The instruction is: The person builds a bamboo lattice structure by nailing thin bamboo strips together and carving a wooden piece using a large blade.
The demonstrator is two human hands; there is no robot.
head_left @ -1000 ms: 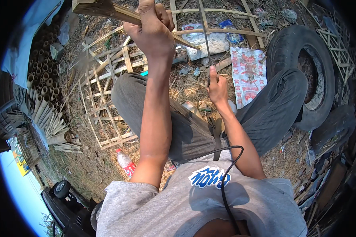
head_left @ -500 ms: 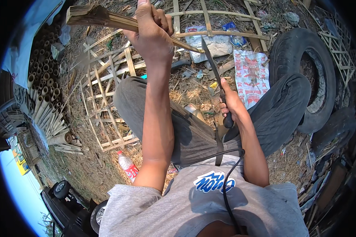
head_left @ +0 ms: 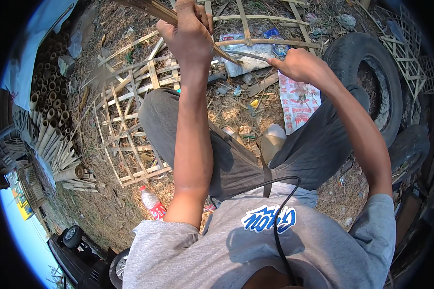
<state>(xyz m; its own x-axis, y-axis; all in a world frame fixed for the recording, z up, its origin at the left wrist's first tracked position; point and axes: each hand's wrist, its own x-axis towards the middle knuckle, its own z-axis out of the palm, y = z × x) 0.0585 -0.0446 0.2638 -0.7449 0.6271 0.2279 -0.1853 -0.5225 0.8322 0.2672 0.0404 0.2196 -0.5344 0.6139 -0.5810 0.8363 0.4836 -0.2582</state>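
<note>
My left hand (head_left: 190, 38) is raised at the top of the view, its fingers wrapped round a split bamboo stick (head_left: 155, 10). The stick slants down to the right, and its narrow end lies past my fist. From the right, my right hand (head_left: 300, 65) grips a long knife (head_left: 253, 56); its handle is hidden in my fist. The thin dark blade points left towards the stick's narrow end. Whether the blade touches the stick I cannot tell. Below both hands are my bent knees in dark trousers.
A woven bamboo lattice (head_left: 130, 144) lies at the left, with another lattice strip (head_left: 246, 21) ahead. An old tyre (head_left: 393, 91) is beside my right knee. A printed sheet (head_left: 296, 103), a white sack (head_left: 248, 60), a plastic bottle (head_left: 152, 200) and stacked bamboo poles (head_left: 48, 89) lie around.
My right hand has moved up and forward with the knife, from near my lap to beyond my right knee. The blade has swung from upright to nearly level. The stick has shifted slightly upward.
</note>
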